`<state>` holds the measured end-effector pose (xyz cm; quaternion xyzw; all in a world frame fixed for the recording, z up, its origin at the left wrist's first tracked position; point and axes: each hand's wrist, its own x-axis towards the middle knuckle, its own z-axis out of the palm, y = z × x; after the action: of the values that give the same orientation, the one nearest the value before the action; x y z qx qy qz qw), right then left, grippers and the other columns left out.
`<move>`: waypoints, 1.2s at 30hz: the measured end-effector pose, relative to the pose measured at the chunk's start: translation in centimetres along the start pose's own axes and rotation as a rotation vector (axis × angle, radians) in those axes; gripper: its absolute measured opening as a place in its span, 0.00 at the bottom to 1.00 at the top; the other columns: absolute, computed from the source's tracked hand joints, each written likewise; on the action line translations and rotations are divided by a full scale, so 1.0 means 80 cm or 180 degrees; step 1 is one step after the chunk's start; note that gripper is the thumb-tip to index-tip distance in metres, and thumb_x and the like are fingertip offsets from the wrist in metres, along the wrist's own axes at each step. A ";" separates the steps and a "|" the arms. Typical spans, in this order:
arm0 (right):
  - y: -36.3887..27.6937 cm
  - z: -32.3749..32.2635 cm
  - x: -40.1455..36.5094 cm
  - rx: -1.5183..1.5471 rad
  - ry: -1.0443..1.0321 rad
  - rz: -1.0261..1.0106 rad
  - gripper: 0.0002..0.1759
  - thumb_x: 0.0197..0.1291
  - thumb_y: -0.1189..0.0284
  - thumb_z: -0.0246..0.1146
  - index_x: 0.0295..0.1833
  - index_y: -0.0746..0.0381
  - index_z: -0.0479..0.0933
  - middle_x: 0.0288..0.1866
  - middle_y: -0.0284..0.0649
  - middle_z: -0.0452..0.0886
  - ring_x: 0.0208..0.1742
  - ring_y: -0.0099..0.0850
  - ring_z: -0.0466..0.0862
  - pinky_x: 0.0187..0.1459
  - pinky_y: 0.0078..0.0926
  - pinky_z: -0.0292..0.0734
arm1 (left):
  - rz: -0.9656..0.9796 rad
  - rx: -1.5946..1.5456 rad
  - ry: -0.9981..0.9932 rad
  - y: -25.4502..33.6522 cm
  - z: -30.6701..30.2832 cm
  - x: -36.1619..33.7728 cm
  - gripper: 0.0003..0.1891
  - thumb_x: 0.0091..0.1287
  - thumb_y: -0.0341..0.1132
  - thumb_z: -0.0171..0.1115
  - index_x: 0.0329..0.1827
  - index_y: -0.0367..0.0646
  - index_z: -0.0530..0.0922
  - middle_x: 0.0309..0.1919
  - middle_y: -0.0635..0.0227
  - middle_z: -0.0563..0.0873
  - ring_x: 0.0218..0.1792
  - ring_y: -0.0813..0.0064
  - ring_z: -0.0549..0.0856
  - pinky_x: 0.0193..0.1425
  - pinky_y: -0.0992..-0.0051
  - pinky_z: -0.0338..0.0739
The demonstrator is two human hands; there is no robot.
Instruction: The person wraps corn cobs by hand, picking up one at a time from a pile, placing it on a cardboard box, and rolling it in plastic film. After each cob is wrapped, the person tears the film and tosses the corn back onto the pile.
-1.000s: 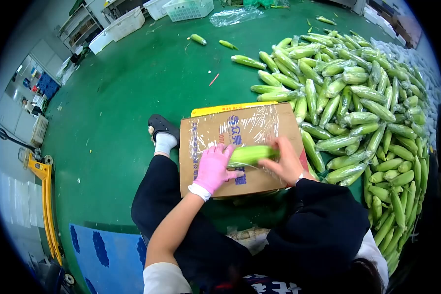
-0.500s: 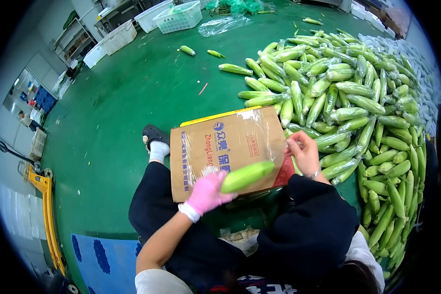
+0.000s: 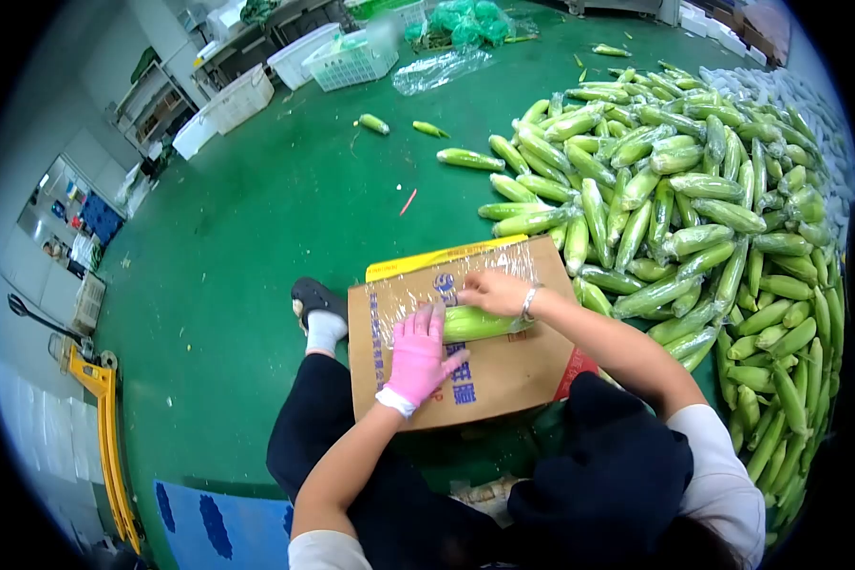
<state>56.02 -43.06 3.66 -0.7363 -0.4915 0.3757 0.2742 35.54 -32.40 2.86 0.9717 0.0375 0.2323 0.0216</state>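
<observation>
An ear of corn in its green husk (image 3: 483, 324) lies across the top of a printed cardboard box (image 3: 513, 380). Clear plastic film (image 3: 503, 263) is spread over the box's upper part, around the corn. My left hand (image 3: 418, 361), in a pink glove, rests at the corn's left end with its fingers stretched out. Reaching over the corn from the right, my bare right hand (image 3: 499, 293) has its fingers pinched together at the film just above the ear. Its fingertips are partly hidden.
A large heap of corn ears (image 3: 722, 218), many in film, covers the floor at right. Loose ears (image 3: 374, 123) lie farther off. White crates (image 3: 351, 59) stand at the back, a yellow pallet jack (image 3: 104, 399) at left. A blue sheet (image 3: 223, 522) lies at lower left.
The corn has gone from my left hand's grip down onto the box. My left hand has opened out. My right hand has moved left from the box's right edge to above the corn.
</observation>
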 end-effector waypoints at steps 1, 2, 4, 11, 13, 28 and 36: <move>0.018 0.009 0.028 -0.0013 0.0059 -0.0004 0.37 0.69 0.45 0.53 0.64 0.69 0.73 0.62 0.58 0.76 0.64 0.53 0.74 0.67 0.45 0.66 | 0.0050 0.0007 0.0033 -0.014 0.015 0.011 0.39 0.53 0.49 0.76 0.62 0.32 0.72 0.51 0.49 0.81 0.53 0.49 0.79 0.60 0.57 0.72; 0.050 0.029 0.062 0.0013 -0.0106 -0.0104 0.40 0.69 0.41 0.48 0.68 0.66 0.71 0.67 0.57 0.74 0.68 0.52 0.72 0.70 0.43 0.63 | 0.0081 -0.0157 -0.0223 -0.027 0.029 0.021 0.40 0.52 0.52 0.75 0.61 0.33 0.73 0.51 0.49 0.82 0.51 0.49 0.80 0.58 0.59 0.74; 0.041 0.016 0.056 0.0004 -0.0220 -0.0176 0.43 0.70 0.37 0.42 0.72 0.62 0.68 0.71 0.56 0.71 0.72 0.50 0.70 0.73 0.41 0.61 | 0.0021 -0.0665 -0.0860 -0.031 0.027 0.037 0.39 0.52 0.58 0.73 0.57 0.35 0.75 0.47 0.48 0.85 0.45 0.50 0.85 0.51 0.61 0.80; 0.039 0.032 -0.008 -0.0289 -0.1841 -0.0137 0.48 0.68 0.30 0.31 0.79 0.54 0.59 0.78 0.54 0.61 0.77 0.49 0.62 0.77 0.36 0.53 | -0.0916 -0.1890 -0.2725 0.030 -0.056 0.036 0.36 0.61 0.61 0.68 0.55 0.34 0.77 0.30 0.50 0.85 0.35 0.53 0.87 0.45 0.61 0.81; 0.028 0.044 -0.047 -0.0352 -0.1552 -0.0972 0.45 0.71 0.34 0.31 0.80 0.54 0.56 0.81 0.49 0.56 0.81 0.44 0.55 0.79 0.41 0.48 | -0.0484 -0.1988 -0.2404 0.038 -0.048 0.011 0.35 0.64 0.65 0.62 0.53 0.35 0.79 0.28 0.56 0.86 0.29 0.62 0.87 0.37 0.67 0.82; 0.031 0.124 -0.177 -0.0033 0.0865 -0.1883 0.21 0.69 0.62 0.60 0.62 0.60 0.75 0.71 0.42 0.71 0.72 0.41 0.68 0.73 0.43 0.58 | -0.5371 -0.5980 -0.3423 0.170 -0.115 -0.224 0.30 0.74 0.61 0.52 0.64 0.46 0.74 0.35 0.68 0.85 0.35 0.80 0.84 0.33 0.77 0.81; 0.082 0.137 -0.238 0.3907 0.2572 0.0924 0.14 0.67 0.61 0.65 0.42 0.62 0.85 0.34 0.35 0.85 0.36 0.26 0.83 0.41 0.23 0.76 | -0.1968 -0.3498 -0.0815 0.157 -0.119 -0.013 0.09 0.67 0.35 0.63 0.40 0.36 0.81 0.34 0.66 0.82 0.36 0.76 0.79 0.46 0.75 0.73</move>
<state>45.95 -62.83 -2.23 -0.5892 0.0475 0.3151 0.7425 31.07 -44.76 11.62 0.7833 0.1886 0.0828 0.5866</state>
